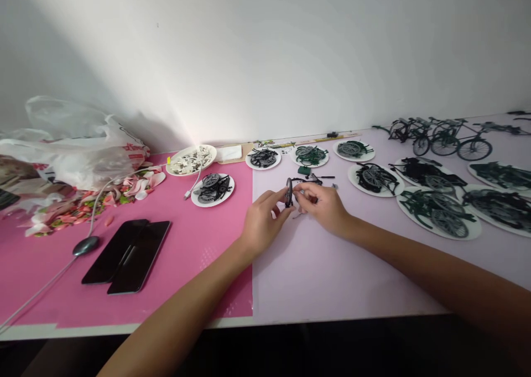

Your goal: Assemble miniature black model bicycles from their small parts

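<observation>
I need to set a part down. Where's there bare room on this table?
The pink surface is bare between the phones and the left forearm. The lilac surface is bare between that forearm and the right forearm. Crowded: the right side, with plates of bicycle parts, and the far left, with a plastic bag and loose petals.

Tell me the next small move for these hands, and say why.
Probably a gentle press with the right hand against the dark, thin, round plastic-looking wheel: the left hand pinches it upright, steadying it, and the right is close at its side. Whether the right holds a small part is unclear.
</observation>
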`<state>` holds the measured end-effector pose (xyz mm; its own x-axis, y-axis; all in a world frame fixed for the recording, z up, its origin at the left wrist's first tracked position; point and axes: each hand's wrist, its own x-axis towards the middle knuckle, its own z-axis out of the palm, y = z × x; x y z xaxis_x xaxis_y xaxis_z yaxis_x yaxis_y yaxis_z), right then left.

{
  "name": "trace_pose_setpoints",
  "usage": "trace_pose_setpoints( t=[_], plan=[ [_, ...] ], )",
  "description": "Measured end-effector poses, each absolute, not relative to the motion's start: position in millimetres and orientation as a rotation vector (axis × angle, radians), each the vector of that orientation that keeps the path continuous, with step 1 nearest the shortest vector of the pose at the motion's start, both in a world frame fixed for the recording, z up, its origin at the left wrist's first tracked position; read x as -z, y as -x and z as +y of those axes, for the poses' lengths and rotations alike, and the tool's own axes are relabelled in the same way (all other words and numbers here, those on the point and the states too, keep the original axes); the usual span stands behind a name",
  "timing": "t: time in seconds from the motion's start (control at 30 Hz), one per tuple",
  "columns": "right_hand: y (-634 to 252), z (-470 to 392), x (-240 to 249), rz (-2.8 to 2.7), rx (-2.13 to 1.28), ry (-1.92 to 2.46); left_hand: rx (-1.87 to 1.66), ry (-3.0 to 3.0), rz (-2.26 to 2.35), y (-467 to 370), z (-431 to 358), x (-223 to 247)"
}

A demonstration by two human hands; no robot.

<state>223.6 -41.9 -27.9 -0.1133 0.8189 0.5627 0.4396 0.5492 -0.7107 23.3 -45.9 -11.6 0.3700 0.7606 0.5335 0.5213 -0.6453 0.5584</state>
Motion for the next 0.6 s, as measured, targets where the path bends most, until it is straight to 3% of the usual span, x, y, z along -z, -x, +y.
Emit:
trace_pose_setpoints(
  t=[0.3, 0.6],
  plan=[
    [-219.1, -45.1, 22.7, -1.633, -0.710, 1.080, -1.164, -2.337, 1.117, -22.1, -45.2, 12.2],
    [-219.8, -46.9, 18.5, -1.696, -0.427, 1.060, -1.183, -2.452, 1.207, -25.0, -51.8, 7.1]
  ],
)
